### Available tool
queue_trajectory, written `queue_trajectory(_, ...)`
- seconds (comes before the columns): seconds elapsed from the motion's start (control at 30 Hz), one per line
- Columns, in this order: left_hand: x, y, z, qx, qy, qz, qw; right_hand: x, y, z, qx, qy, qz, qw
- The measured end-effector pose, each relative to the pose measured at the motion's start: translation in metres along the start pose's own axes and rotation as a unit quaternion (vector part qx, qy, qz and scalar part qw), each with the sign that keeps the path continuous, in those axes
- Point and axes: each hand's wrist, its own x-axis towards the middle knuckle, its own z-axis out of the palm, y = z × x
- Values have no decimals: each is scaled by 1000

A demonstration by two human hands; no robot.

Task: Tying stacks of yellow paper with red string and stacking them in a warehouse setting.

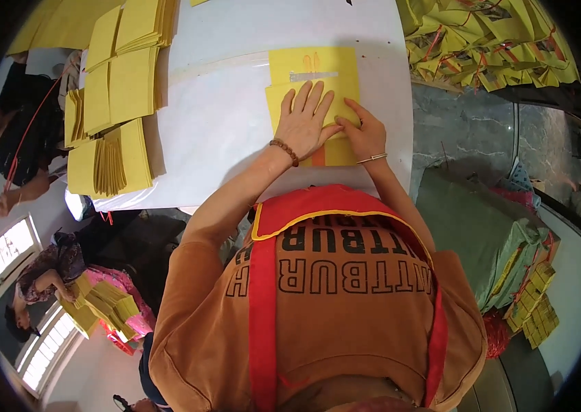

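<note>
A yellow paper sheet lies on the white-covered table before me, with an orange mark and a silvery strip near its far end. Over it lies a yellow folded flap. My left hand rests flat on this flap, fingers stretched out and slightly apart; a beaded bracelet circles the wrist. At the flap's right edge is my right hand, index finger and thumb apart and touching the paper, its other fingers partly hidden. An orange strip shows on the sheet below my hands.
Stacks of folded yellow paper stand along the table's left side. Yellow pieces with red ties are heaped at the far right. A green-covered pile stands right of me. People are at the left, one holding yellow bundles.
</note>
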Motion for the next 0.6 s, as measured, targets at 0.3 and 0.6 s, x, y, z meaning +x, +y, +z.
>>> queue_trajectory(0.3, 3, 0, 3, -1, -45, -19, 999, -2, -14, -15, -28, 72, -87, 993)
queue_trajectory(0.6, -1, -4, 0, -11, -42, -6, 999, 5, -33, 27, -205, -24, -331, 921)
